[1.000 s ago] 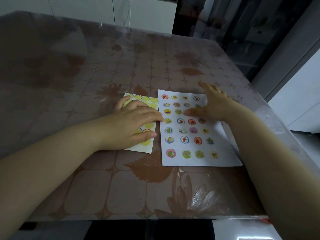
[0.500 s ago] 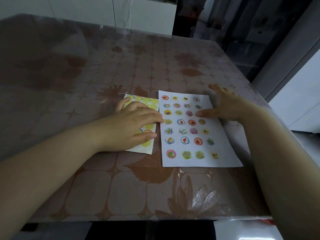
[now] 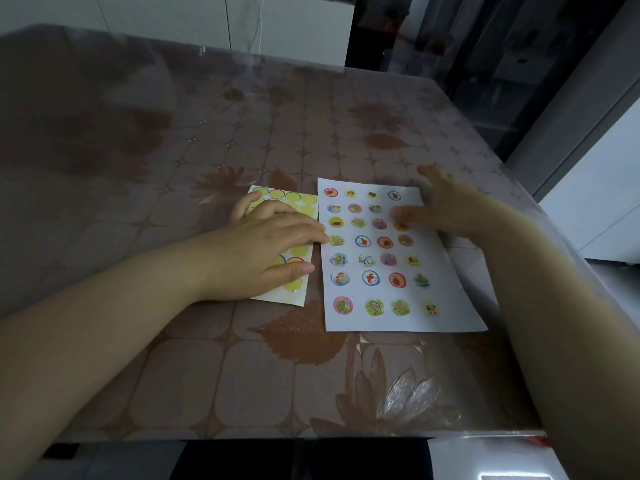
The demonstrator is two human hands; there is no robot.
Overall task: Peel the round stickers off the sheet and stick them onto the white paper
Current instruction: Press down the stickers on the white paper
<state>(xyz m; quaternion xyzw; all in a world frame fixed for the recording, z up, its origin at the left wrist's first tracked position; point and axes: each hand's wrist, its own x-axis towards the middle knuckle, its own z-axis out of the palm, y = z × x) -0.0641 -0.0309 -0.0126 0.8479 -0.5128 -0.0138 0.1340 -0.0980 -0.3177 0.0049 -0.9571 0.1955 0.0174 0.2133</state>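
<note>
- Left hand (image 3: 263, 251) lies palm down on the sticker sheet (image 3: 298, 203), fingers straight and close together, gripping nothing.
- Right hand (image 3: 446, 209), blurred, reaches over the white paper (image 3: 457, 306); its fingers are spread, and one outstretched finger touches the paper's upper right.
- The paper is flat and rectangular, and carries rows of round stickers (image 3: 370, 278).
- The sheet lies just left of the paper on the glossy, leaf-patterned table (image 3: 173, 375).

Open tabletop (image 3: 173, 150) stretches from nine to one o'clock and at six o'clock between the forearms, while the left hand (image 3: 263, 251) lies flat over the sticker sheet (image 3: 298, 294) and the right hand (image 3: 446, 209) bars the white paper's (image 3: 457, 306) two-o'clock edge.
</note>
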